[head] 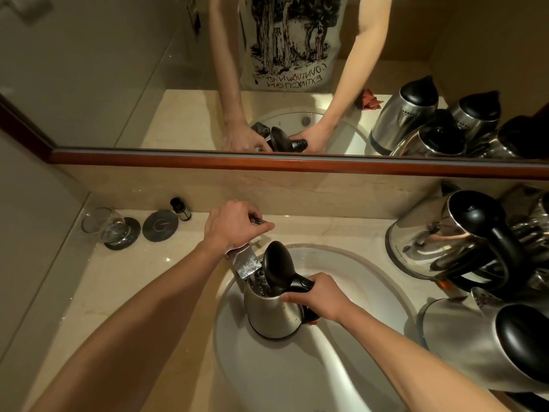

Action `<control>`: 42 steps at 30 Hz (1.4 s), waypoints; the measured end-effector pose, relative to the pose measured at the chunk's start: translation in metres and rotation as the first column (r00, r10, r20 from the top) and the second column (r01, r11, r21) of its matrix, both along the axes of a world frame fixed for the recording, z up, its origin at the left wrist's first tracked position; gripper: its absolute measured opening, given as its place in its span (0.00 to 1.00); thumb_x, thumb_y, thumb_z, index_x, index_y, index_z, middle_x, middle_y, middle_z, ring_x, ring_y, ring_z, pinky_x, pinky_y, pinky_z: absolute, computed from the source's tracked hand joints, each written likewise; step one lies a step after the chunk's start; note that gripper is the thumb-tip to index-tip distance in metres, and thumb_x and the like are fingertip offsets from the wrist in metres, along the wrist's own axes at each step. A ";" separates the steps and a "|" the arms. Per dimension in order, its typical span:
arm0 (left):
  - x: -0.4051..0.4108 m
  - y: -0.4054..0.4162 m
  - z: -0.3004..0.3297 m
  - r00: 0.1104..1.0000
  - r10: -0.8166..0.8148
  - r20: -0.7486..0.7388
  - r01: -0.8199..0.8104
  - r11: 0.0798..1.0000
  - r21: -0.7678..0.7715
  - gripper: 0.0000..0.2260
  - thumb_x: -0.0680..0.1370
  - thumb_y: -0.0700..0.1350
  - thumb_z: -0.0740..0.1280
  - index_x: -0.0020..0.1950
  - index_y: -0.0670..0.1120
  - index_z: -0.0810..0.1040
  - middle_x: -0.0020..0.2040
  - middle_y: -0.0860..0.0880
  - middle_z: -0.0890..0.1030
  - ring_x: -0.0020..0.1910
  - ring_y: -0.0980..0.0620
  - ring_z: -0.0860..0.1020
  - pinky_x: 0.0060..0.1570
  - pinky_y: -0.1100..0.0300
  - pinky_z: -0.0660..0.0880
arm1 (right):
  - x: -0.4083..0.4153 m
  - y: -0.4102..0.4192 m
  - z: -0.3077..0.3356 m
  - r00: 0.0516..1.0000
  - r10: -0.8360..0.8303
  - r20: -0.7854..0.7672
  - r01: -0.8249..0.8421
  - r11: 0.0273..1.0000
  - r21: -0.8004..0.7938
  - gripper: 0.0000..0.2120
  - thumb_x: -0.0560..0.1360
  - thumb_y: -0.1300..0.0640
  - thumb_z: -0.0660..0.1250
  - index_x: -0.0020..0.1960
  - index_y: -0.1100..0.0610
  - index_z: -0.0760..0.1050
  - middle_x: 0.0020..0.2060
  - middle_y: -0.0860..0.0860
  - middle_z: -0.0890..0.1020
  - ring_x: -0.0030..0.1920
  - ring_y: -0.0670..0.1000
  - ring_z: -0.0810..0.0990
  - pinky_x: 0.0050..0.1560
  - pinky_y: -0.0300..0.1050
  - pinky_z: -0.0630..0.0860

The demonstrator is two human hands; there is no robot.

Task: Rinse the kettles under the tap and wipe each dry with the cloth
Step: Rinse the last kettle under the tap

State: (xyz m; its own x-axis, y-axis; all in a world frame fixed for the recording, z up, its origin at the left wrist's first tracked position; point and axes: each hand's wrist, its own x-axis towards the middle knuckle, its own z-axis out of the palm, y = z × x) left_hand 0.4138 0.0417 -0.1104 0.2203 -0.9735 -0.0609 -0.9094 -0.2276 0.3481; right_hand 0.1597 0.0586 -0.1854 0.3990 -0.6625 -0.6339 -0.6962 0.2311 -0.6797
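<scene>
On the far left of the worktop (89, 281), a glass (104, 226) is set on a round coaster. The tap handle (258, 222) is gripped by the curled left hand (234, 223). In the basin (371, 275), an open-lidded kettle (274, 307) is held upright below the spout by its black handle, around which the right hand (316, 295) is closed. More kettles (451, 233) are crowded at the right.

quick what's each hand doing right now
Left hand: fingers curled round the tap handle.
Right hand: gripping the handle of the open-lidded kettle in the sink.
</scene>
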 end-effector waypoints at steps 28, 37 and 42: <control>0.000 0.000 0.001 1.000 -0.001 0.014 0.000 1.000 0.015 0.21 0.71 0.72 0.66 0.46 0.57 0.84 0.47 0.59 0.83 0.49 0.53 0.79 0.47 0.53 0.77 | -0.003 0.000 -0.006 1.000 -0.011 -0.010 0.010 0.999 -0.030 0.41 0.56 0.30 0.80 0.43 0.68 0.77 0.27 0.53 0.74 0.27 0.53 0.74 0.34 0.47 0.70; 0.003 -0.002 -0.006 1.000 0.005 0.005 -0.005 1.000 0.023 0.24 0.68 0.75 0.62 0.44 0.58 0.84 0.47 0.61 0.83 0.49 0.54 0.80 0.47 0.53 0.77 | -0.002 0.000 0.000 1.000 -0.010 -0.007 0.010 1.000 0.002 0.40 0.56 0.33 0.82 0.44 0.69 0.78 0.27 0.54 0.76 0.27 0.54 0.77 0.33 0.47 0.73; 0.003 -0.002 -0.006 1.000 0.000 0.000 0.000 1.000 0.018 0.22 0.69 0.74 0.64 0.43 0.57 0.84 0.47 0.60 0.83 0.49 0.54 0.80 0.47 0.54 0.77 | -0.002 0.001 0.001 1.000 -0.021 0.004 0.021 1.000 0.020 0.40 0.56 0.34 0.83 0.46 0.69 0.78 0.27 0.55 0.76 0.26 0.57 0.78 0.32 0.50 0.75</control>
State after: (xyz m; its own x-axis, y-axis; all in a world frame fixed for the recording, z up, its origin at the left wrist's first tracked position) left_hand 0.4167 0.0396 -0.1160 0.2200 -0.9723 -0.0785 -0.9094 -0.2335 0.3442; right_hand 0.1576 0.0594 -0.1844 0.3873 -0.6582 -0.6455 -0.6883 0.2593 -0.6775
